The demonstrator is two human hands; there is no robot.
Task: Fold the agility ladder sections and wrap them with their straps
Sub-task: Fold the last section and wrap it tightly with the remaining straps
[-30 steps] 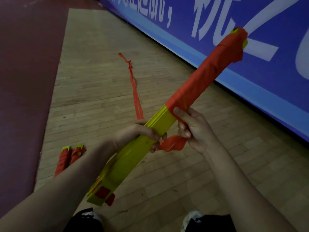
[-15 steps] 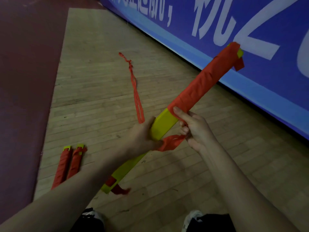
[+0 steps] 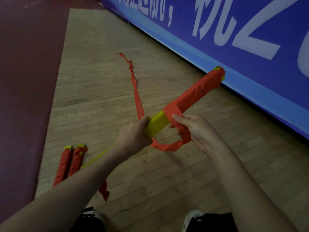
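Lowered since, the ladder bundle is mid-wrap: left hand grips its yellow middle, right hand pinches the strap beneath it; next, another snug turn.

Stacked yellow plastic ladder rungs span between left hand and right hand, an orange fabric strap looping beneath. Two orange wrapped bundles lie together on the wooden plank floor, left; a blue banner runs along the right.
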